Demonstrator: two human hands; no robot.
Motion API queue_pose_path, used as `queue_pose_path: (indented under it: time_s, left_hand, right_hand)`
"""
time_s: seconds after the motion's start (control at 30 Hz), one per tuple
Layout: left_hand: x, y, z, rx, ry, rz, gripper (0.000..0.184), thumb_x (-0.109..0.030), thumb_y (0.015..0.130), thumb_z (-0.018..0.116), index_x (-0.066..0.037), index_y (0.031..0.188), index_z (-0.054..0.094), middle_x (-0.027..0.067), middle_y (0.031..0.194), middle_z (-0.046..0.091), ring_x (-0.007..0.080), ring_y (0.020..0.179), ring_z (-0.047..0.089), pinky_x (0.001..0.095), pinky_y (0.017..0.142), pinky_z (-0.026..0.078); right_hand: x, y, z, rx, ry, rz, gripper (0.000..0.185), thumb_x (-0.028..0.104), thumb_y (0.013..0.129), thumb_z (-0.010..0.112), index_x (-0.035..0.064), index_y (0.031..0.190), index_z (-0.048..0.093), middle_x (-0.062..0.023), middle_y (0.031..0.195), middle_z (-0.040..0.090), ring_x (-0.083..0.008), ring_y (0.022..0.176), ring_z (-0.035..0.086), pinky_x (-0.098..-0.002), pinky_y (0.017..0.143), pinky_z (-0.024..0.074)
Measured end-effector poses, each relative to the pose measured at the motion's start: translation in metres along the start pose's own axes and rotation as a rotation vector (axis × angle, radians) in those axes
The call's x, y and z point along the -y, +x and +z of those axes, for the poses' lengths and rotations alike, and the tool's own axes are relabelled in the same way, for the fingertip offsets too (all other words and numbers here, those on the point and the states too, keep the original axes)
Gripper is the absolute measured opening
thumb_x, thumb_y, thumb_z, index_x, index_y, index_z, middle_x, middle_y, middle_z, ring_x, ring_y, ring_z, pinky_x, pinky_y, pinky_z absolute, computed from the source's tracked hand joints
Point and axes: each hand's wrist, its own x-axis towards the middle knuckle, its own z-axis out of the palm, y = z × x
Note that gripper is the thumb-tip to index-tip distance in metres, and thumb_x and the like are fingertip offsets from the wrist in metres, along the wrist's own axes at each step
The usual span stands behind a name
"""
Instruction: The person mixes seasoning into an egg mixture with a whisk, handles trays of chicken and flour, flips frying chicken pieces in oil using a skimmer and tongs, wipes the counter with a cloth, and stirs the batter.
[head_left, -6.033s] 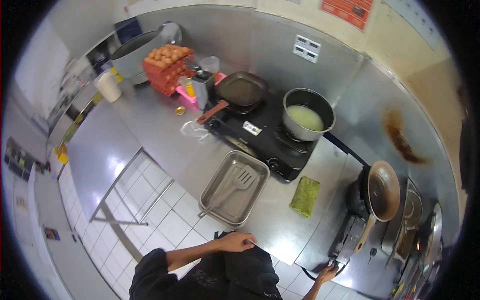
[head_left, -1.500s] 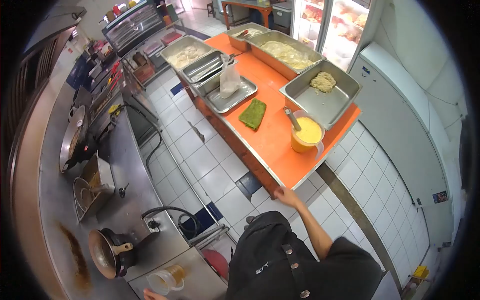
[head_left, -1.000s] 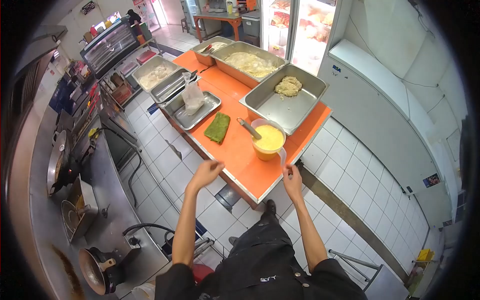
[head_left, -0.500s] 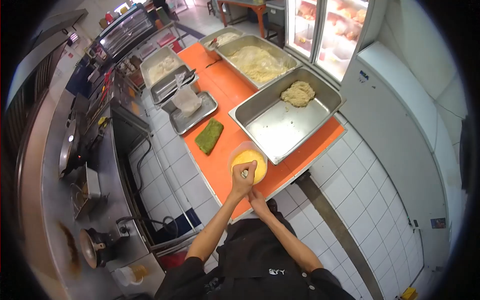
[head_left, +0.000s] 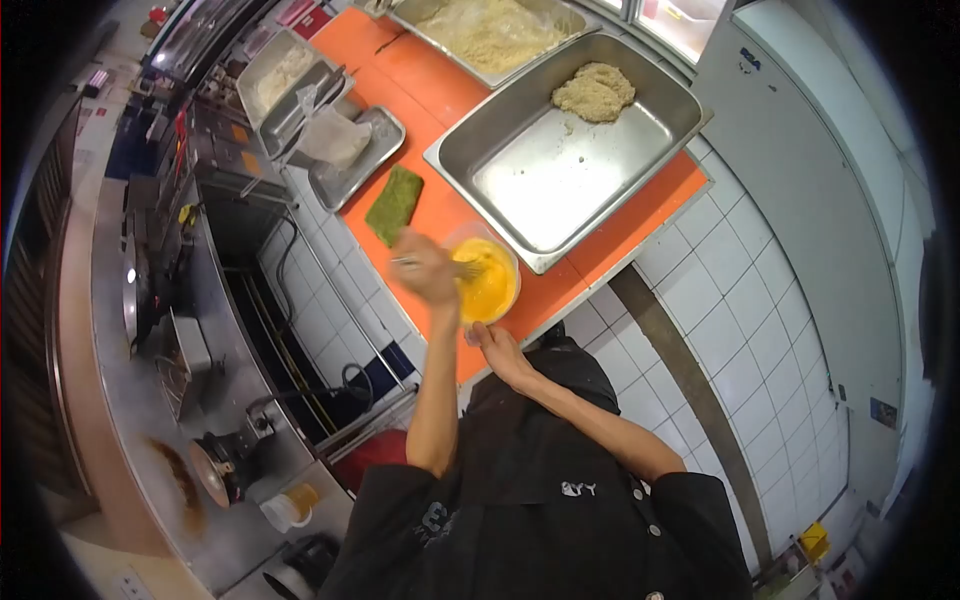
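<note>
My left hand (head_left: 425, 268), blurred by motion, is closed around the handle of what looks like a metal whisk (head_left: 468, 269). The whisk's wires dip into yellow beaten egg (head_left: 488, 292) in a clear plastic bowl (head_left: 517, 285). My right hand (head_left: 500, 352) grips the near edge of that bowl, thumb on the rim. The bowl stands at the near end of an orange table (head_left: 560, 292), close to a large steel pan (head_left: 530, 185) with a lump of breaded food (head_left: 594, 92) in its far corner. A folded green cloth (head_left: 395, 205) lies just beyond my left hand.
A steel tray (head_left: 385, 140) carries a plastic bag (head_left: 335, 136). Farther off are a pan of crumbs (head_left: 490, 40) and a tub of white flour-like powder (head_left: 280, 80). A steel counter (head_left: 150, 410) runs along the left; a white freezer (head_left: 800, 200) stands right.
My left hand has swung left from above the bowl, bringing the whisk's wires into view. My right hand stays at the bowl's near edge. The view has tilted downward.
</note>
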Motion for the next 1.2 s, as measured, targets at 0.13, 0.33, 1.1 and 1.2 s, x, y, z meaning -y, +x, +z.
queue_pose_path:
  time_s: [0.13, 0.33, 1.1, 1.2]
  left_hand:
    - [-0.055, 0.037, -0.018, 0.262, -0.120, -0.542, 0.030, -0.009, 0.090, 0.049, -0.007, 0.061, 0.042, -0.0037, 0.049, 0.035, 0.0071, 0.042, 0.036, 0.0244, 0.040, 0.029]
    - [-0.019, 0.018, -0.006, 0.160, 0.023, -0.485, 0.038, -0.013, 0.091, 0.046, -0.012, 0.055, 0.036, -0.0022, 0.045, 0.036, 0.0067, 0.038, 0.032, 0.0250, 0.037, 0.026]
    - [-0.014, 0.050, -0.009, 0.300, -0.121, -0.583, 0.034, -0.013, 0.091, 0.046, -0.010, 0.058, 0.039, -0.0037, 0.049, 0.036, 0.0066, 0.041, 0.035, 0.0271, 0.037, 0.026]
    - [0.021, 0.017, -0.007, 0.065, 0.187, -0.073, 0.034, -0.014, 0.091, 0.047, -0.011, 0.058, 0.040, -0.0044, 0.049, 0.036, 0.0070, 0.039, 0.035, 0.0278, 0.035, 0.027]
  right_hand:
    - [0.003, -0.001, -0.002, 0.012, -0.037, -0.060, 0.053, 0.038, 0.103, 0.034, -0.0083, 0.101, 0.059, -0.0146, 0.097, 0.065, -0.0245, 0.099, 0.060, -0.0351, 0.092, 0.0440]
    - [0.003, -0.001, -0.005, 0.040, -0.079, -0.083, 0.048, 0.033, 0.103, 0.033, -0.0058, 0.099, 0.060, -0.0148, 0.097, 0.065, -0.0238, 0.098, 0.061, -0.0364, 0.092, 0.0442]
    - [0.009, 0.005, -0.015, 0.091, -0.020, -0.029, 0.054, 0.042, 0.102, 0.033, -0.0044, 0.099, 0.059, -0.0135, 0.101, 0.064, -0.0218, 0.100, 0.059, -0.0357, 0.090, 0.0453]
    - [0.001, 0.001, -0.013, 0.107, -0.072, -0.021, 0.054, 0.042, 0.102, 0.033, -0.0041, 0.099, 0.060, -0.0132, 0.102, 0.065, -0.0218, 0.100, 0.059, -0.0353, 0.089, 0.0455]
